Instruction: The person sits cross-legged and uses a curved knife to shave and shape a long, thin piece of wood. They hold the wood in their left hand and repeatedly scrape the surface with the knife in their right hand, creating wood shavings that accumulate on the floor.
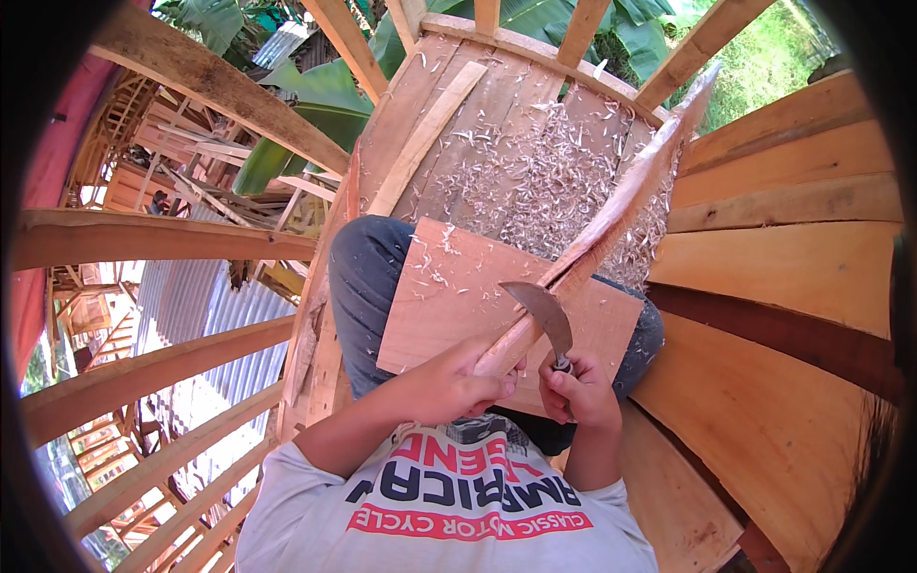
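My left hand [468, 384] is wrapped round the near end of a long, rough wooden pole [611, 224], which slants away to the far right. My right hand [579, 390] grips the handle of a sickle [544, 318]. Its dark curved blade lies across the pole, just beyond my left hand, with the tip pointing left. Most of the handle is hidden in my fingers. Beneath the pole, a flat wooden board [430, 315] rests across my lap, with a few curled shavings on it.
Wood shavings [564, 177] cover much of the plank floor [478, 124] ahead. A loose wooden strip [430, 134] lies on it at the left. Slatted rails [162, 239] stand on the left, and a wall of planks [783, 267] closes the right side.
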### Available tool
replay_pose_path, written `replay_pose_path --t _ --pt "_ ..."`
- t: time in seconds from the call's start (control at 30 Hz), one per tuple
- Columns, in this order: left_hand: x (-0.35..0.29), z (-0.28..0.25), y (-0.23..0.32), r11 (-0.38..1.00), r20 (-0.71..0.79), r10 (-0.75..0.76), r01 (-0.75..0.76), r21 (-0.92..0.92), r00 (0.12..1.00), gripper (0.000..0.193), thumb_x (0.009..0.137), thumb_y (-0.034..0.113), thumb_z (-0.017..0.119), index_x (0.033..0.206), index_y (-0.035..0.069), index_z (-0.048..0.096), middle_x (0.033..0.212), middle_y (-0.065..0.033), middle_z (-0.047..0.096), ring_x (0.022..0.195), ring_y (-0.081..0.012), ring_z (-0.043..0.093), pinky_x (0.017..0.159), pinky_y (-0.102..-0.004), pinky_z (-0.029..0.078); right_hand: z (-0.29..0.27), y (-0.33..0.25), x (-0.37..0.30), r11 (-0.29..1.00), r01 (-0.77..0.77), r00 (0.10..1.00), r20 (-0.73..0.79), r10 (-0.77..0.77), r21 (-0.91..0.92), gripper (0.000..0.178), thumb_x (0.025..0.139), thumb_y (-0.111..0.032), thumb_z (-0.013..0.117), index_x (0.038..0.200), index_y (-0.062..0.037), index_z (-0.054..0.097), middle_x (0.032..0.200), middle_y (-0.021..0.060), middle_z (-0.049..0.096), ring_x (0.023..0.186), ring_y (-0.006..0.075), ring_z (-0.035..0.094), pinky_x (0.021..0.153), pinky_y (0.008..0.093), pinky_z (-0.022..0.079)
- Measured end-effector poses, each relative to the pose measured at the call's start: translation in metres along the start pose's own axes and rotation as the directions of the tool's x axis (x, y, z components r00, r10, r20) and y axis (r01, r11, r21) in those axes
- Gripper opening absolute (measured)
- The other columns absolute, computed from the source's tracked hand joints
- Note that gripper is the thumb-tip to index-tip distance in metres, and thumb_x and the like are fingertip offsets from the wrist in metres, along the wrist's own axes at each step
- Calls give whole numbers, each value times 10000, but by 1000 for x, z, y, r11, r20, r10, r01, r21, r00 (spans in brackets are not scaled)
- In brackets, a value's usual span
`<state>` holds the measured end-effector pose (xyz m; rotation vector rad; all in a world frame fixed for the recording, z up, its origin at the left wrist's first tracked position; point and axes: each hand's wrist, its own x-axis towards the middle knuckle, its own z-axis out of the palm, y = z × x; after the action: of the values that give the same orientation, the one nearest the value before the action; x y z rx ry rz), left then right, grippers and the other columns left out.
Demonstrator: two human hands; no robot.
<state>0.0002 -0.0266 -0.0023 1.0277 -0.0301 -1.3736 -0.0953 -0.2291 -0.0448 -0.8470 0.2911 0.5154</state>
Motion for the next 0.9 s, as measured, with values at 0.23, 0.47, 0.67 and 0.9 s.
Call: replay_pose_path --t 0.23,0.47,0.67,0.9 --pt "1 -3 2 995 60 -30 36 -96 998 259 841 103 598 1053 30 470 718 1 450 512 -70 409 470 -222 331 23 17 1 949 174 924 -289 -249 -263 132 901 -126 613 878 0 581 541 -25 489 402 29 428 352 205 311" --pt "-7 5 -2 964 122 -23 55 -262 992 264 847 89 598 1064 29 460 731 -8 455 527 -81 422 481 -226 332 -3 -14 -3 897 413 724 -541 -428 -156 229 938 -189 559 792 -17 520 526 0 444 375 74 409 347 217 310" --pt "-4 -1 -3 993 37 -30 34 -117 999 252 856 78 585 1064 33 450 745 -10 455 524 -78 419 474 -225 335 8 -8 -13 996 63 998 -27 -65 -64 196 917 -182 590 829 -21 522 535 -3 458 393 66 423 356 210 307" --pt "-6 2 1 999 67 -18 21 -38 998 241 858 93 578 1056 38 453 730 1 446 519 -72 402 462 -224 328 14 -3 -6 996 28 988 -151 -41 -88 139 888 -123 630 874 3 572 557 -29 486 424 37 427 374 196 304"
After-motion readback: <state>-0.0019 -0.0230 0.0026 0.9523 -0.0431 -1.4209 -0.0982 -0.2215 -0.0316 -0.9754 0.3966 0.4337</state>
